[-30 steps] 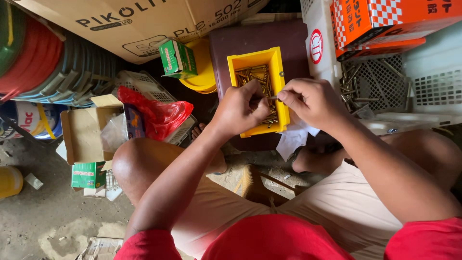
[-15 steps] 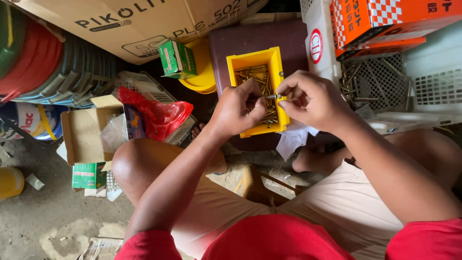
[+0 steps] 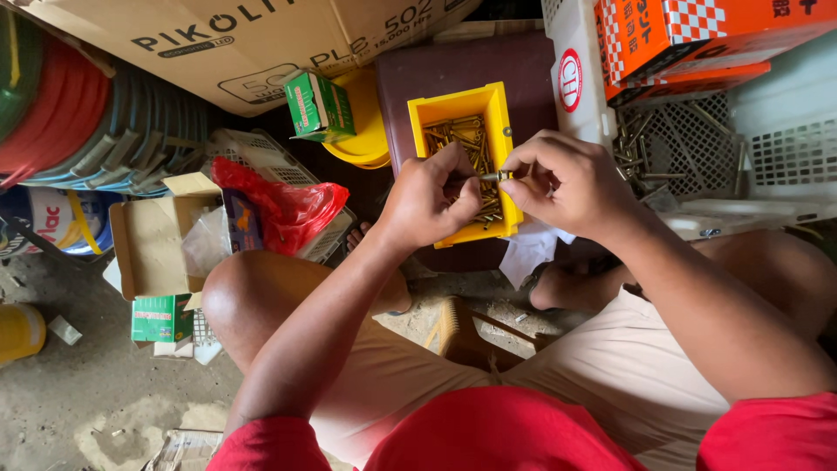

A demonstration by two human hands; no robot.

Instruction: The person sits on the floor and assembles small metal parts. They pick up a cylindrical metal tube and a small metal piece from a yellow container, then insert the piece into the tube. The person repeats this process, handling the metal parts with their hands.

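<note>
A yellow plastic bin full of brass-coloured screws rests on a dark maroon surface in front of me. Above the bin's near end, my left hand and my right hand meet. Between their fingertips they pinch a single screw, held level. My left fingers close on one end, my right thumb and forefinger on the other. My bare knees flank the bin below.
A green carton and a yellow lid lie left of the bin. A red plastic bag sits in a white basket, next to an open cardboard box. White crates and orange boxes stand at right.
Both hands have lifted slightly out of the bin and drawn together, now holding one screw level between them above the bin's near end.
</note>
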